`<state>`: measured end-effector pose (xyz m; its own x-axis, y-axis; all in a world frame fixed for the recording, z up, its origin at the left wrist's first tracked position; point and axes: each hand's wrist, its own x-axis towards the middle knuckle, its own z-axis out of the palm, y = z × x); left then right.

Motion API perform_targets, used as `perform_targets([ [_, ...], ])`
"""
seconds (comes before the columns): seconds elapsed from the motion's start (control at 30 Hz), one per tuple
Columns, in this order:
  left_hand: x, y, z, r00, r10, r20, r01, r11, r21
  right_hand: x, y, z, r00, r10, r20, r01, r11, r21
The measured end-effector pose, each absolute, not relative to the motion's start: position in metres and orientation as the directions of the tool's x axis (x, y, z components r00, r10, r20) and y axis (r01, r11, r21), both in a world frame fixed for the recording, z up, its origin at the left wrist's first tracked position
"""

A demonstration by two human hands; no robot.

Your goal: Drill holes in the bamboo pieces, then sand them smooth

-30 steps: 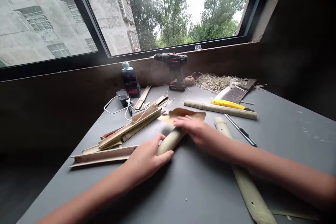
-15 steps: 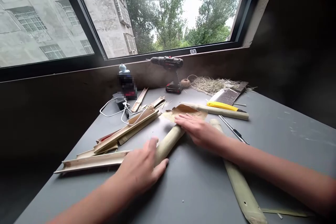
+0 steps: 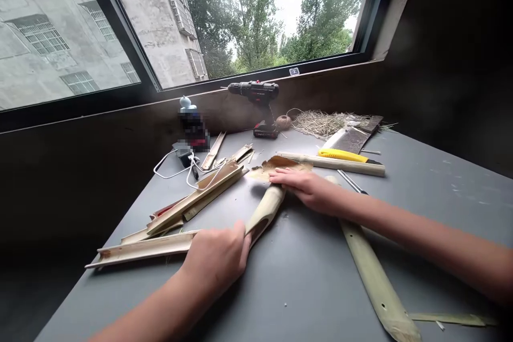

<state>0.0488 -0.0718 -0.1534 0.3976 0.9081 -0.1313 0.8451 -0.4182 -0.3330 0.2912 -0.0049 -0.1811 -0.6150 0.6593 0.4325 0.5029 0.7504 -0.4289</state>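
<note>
Small craft workshop space by window (image 3: 117,16): grey worktop (image 3: 312,278) carries cordless drill (image 3: 258,92), yellow-handled tool (image 3: 342,156), cut bamboo tube (image 3: 266,206), split bamboo lengths (image 3: 196,197).

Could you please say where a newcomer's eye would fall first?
Probably the left hand gripping a cut bamboo tube at the centre, with the right hand on a tan sheet at its far end. Farther back, a black drill stands upright; a yellow handle lies to the right.

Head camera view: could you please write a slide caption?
Left hand grips a bamboo piece; right hand rests on a brown sheet at the bamboo's far end.
</note>
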Motion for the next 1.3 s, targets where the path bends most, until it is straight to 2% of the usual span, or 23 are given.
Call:
perform_targets([
  [0.13,0.047,-0.074,-0.158,0.441,0.886,-0.141,0.837,-0.463,-0.291,0.287,-0.007,-0.182,-0.791,0.456,0.408,0.292,0.868,-0.402],
  [0.17,0.048,-0.074,-0.158,0.437,0.888,-0.143,0.846,-0.460,-0.271,0.287,-0.005,-0.182,-0.795,0.451,0.406,0.285,0.868,-0.406],
  [0.27,0.050,-0.072,-0.151,0.387,0.907,-0.168,0.887,-0.416,-0.202,0.293,0.003,-0.182,-0.668,0.607,0.431,0.439,0.789,-0.431],
  [0.33,0.051,-0.070,-0.146,0.364,0.906,-0.217,0.898,-0.403,-0.177,0.293,0.002,-0.182,-0.637,0.627,0.449,0.466,0.777,-0.424],
  [0.47,0.053,-0.069,-0.143,0.434,0.855,-0.283,0.854,-0.490,-0.172,0.287,-0.008,-0.180,-0.803,0.410,0.432,0.255,0.892,-0.372],
  [0.5,0.053,-0.070,-0.144,0.425,0.862,-0.277,0.855,-0.483,-0.188,0.286,-0.008,-0.179,-0.803,0.420,0.423,0.267,0.888,-0.375],
  [0.63,0.056,-0.073,-0.151,0.347,0.911,-0.224,0.880,-0.399,-0.260,0.284,-0.001,-0.176,-0.635,0.635,0.440,0.487,0.771,-0.411],
  [0.67,0.056,-0.073,-0.152,0.363,0.904,-0.227,0.873,-0.415,-0.258,0.281,-0.002,-0.176,-0.641,0.623,0.449,0.475,0.781,-0.405],
  [0.77,0.056,-0.074,-0.152,0.440,0.860,-0.259,0.840,-0.496,-0.218,0.272,-0.008,-0.176,-0.787,0.433,0.439,0.282,0.886,-0.368],
  [0.8,0.056,-0.074,-0.152,0.445,0.857,-0.259,0.839,-0.500,-0.214,0.271,-0.009,-0.175,-0.804,0.410,0.431,0.256,0.893,-0.371],
  [0.93,0.056,-0.075,-0.152,0.356,0.905,-0.233,0.878,-0.409,-0.247,0.278,-0.003,-0.173,-0.658,0.594,0.463,0.436,0.802,-0.409],
  [1.0,0.056,-0.074,-0.152,0.369,0.897,-0.244,0.870,-0.425,-0.249,0.278,-0.006,-0.173,-0.663,0.574,0.481,0.429,0.817,-0.384],
  [1.1,0.055,-0.073,-0.153,0.456,0.852,-0.260,0.822,-0.514,-0.244,0.276,-0.011,-0.175,-0.764,0.448,0.465,0.304,0.885,-0.353],
  [1.13,0.055,-0.073,-0.153,0.464,0.850,-0.250,0.817,-0.519,-0.250,0.277,-0.010,-0.176,-0.770,0.442,0.460,0.293,0.885,-0.361],
  [1.3,0.055,-0.076,-0.152,0.415,0.888,-0.199,0.851,-0.456,-0.259,0.287,0.001,-0.172,-0.630,0.625,0.462,0.460,0.779,-0.426],
])
